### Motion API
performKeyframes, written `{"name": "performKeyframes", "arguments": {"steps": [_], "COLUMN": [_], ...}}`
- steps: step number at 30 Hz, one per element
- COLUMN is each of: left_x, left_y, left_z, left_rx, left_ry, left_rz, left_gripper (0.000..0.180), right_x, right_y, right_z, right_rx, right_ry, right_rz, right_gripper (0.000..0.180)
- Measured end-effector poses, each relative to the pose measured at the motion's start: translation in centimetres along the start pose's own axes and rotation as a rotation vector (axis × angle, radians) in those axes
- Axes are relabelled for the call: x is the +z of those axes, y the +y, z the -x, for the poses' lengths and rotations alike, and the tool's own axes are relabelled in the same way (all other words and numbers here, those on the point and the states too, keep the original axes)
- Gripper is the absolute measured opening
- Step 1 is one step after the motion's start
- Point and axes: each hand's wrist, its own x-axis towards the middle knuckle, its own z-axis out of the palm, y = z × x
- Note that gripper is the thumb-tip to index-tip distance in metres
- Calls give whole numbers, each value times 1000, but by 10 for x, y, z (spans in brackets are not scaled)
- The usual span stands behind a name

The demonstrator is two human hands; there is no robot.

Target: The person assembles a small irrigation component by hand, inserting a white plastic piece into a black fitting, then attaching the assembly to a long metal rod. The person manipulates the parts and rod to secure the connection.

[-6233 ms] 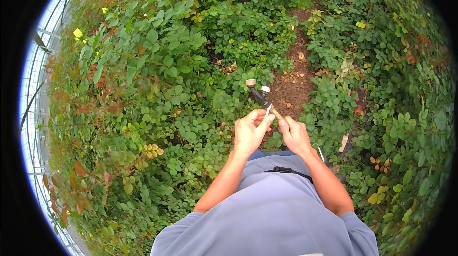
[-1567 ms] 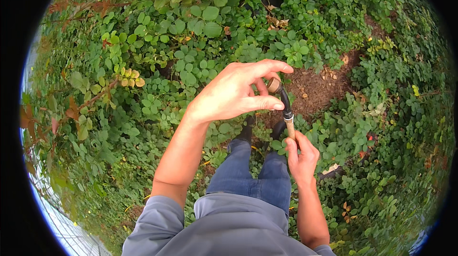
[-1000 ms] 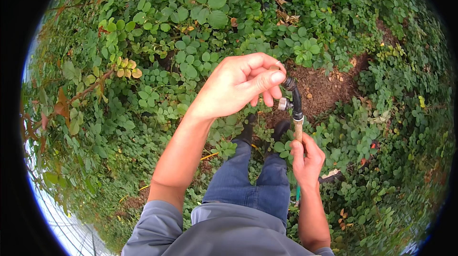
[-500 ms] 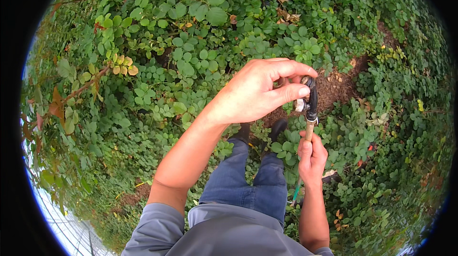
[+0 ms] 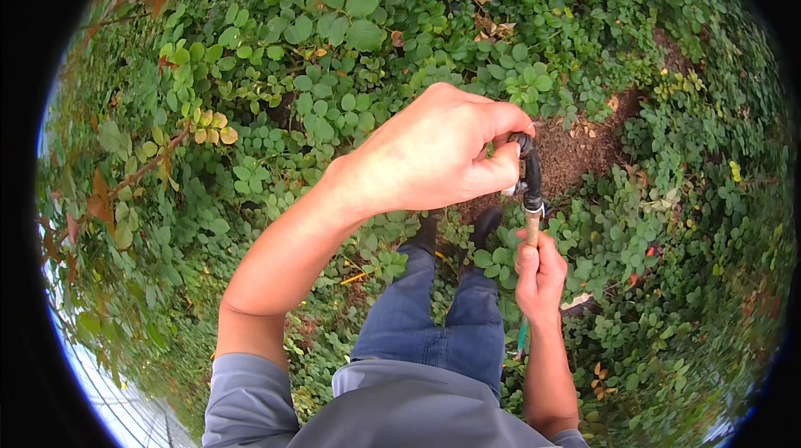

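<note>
The left hand (image 5: 434, 152) pinches the black top (image 5: 529, 171) of an upright tool, seemingly not yet finished with it. Just below, the right hand (image 5: 539, 274) grips its wooden handle (image 5: 531, 227). Beyond both, clover (image 5: 334, 47) surrounds bare soil (image 5: 576, 152).

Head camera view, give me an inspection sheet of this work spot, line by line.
Surface: ground covered in green leafy plants, with a bare soil patch.
Job's things: upright stick with a black fitting on top.
Clutter: nothing seen.
Hands: left hand pinches the black fitting; right hand grips the stick below it.
Cables: nothing seen.
Surroundings: reddish leaves at left; person's dark shoes among the plants.
</note>
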Motion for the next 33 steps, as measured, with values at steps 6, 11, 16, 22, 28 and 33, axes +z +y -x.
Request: {"name": "performKeyframes", "arguments": {"steps": [6, 11, 16, 22, 28, 33], "left_x": [8, 5, 10, 10, 27, 22], "left_y": [1, 1, -2, 5, 8, 3], "left_z": [0, -3, 5, 11, 14, 13], "left_rx": [89, 109, 54, -324, -227, -318], "left_ry": [86, 63, 95, -7, 91, 4], "left_rz": [-86, -72, 29, 455, 614, 741], "left_gripper": [23, 22, 22, 29, 30, 30], "right_x": [0, 1, 3, 5, -1, -2], "right_y": [-1, -1, -2, -5, -4, -2], "right_z": [0, 1, 5, 6, 2, 3], "right_rx": [-27, -45, -62, -79, -43, -36], "right_ry": [31, 41, 45, 80, 74, 82], "right_rz": [43, 32, 58, 79, 96, 99], "right_gripper": [18, 17, 16, 17, 19, 18]}}
